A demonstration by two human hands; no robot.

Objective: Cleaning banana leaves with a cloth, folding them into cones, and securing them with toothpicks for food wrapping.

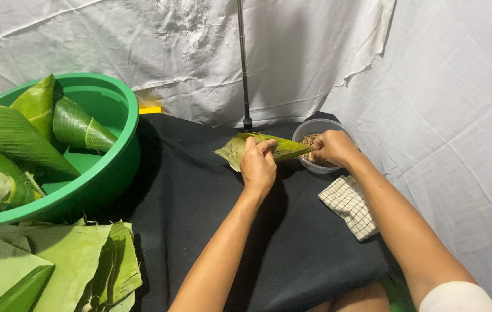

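Note:
My left hand (pixel 258 163) grips a banana leaf rolled into a cone (pixel 247 145), held just above the black cloth (pixel 200 202) with its point toward the right. My right hand (pixel 334 147) is at the cone's pointed end, fingers closed, over a clear plastic container (pixel 315 127) holding thin brown sticks. Whether the right hand pinches a stick or the leaf tip I cannot tell.
A green basin (pixel 116 167) at the left holds several rolled leaf cones (pixel 78 127). Flat banana leaf pieces (pixel 67 260) lie in front of it. A checked cloth (pixel 353 205) lies at the right. A thin metal pole (pixel 244 63) stands behind, against white sheeting.

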